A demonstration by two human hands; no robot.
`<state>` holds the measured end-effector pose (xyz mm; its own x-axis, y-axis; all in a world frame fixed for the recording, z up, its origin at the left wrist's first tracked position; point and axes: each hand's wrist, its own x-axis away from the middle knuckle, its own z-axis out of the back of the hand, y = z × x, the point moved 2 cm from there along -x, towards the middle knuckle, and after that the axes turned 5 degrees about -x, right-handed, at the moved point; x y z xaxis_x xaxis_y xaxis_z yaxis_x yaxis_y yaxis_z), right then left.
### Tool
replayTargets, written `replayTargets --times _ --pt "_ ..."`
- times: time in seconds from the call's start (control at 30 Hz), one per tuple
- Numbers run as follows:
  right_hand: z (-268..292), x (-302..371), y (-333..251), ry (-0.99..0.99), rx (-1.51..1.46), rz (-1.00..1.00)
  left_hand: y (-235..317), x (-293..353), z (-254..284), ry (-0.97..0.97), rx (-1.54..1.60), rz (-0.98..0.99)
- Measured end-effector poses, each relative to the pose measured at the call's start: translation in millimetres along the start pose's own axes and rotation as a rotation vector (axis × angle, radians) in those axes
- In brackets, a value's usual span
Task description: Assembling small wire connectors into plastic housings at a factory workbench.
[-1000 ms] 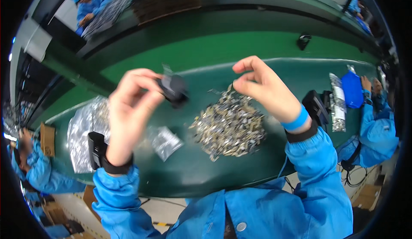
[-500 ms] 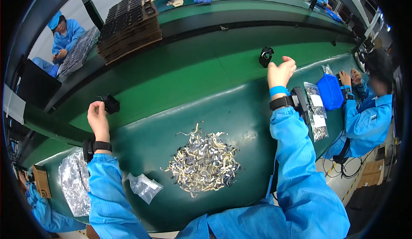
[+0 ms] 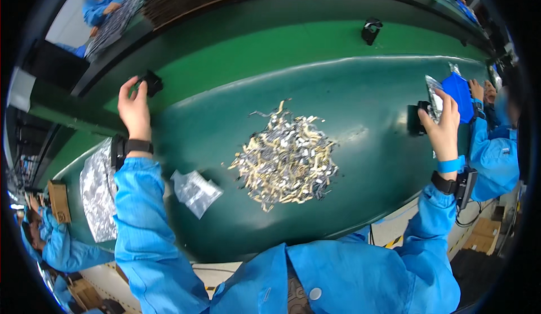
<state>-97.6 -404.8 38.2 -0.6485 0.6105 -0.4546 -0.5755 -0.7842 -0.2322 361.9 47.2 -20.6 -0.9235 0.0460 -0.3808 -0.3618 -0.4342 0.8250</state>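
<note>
My left hand (image 3: 134,110) is open, thumb and fingers a little apart, beside a small black part (image 3: 151,83) at the edge of the green strip. Whether a fingertip still touches that part is hard to see. My right hand (image 3: 443,127) is open over the right side of the table, fingers raised and thumb spread. Its thumb lies against a black blocky part (image 3: 420,119), partly hidden by the hand. A second black clip-like part (image 3: 371,31) stands alone on the green strip. Between my arms lies a pile of short cream, grey and black cable pieces (image 3: 284,164).
A small clear bag (image 3: 196,193) lies left of the pile; a larger silvery bag (image 3: 97,193) is farther left. At right are a blue bin (image 3: 457,97) and a co-worker's hands (image 3: 483,90). Brown stacked trays (image 3: 189,1) stand at the far left.
The view has tilted down, so the scene sits higher. My right hand has left the clip-like part and moved right and nearer me, to the black blocky part. My left hand has eased back slightly.
</note>
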Motion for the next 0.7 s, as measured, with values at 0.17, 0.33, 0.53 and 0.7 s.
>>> replayTargets --times 0.17,0.33,0.53,0.7 --pt "-20.6 21.4 32.6 -0.261 -0.014 -0.053 23.5 14.6 22.2 0.139 -0.215 -0.166" --pt "-37.8 31.0 10.7 -0.246 -0.208 0.08 129.0 93.8 33.2 -0.244 0.063 -0.11" --pt "-41.4 44.9 -80.9 -0.277 -0.456 0.134 181.0 228.9 35.9 -0.653 -0.253 -0.373" --pt "-24.0 55.5 -133.7 -0.227 -0.401 0.256 180.7 278.8 22.5 -0.578 -0.328 -0.384"
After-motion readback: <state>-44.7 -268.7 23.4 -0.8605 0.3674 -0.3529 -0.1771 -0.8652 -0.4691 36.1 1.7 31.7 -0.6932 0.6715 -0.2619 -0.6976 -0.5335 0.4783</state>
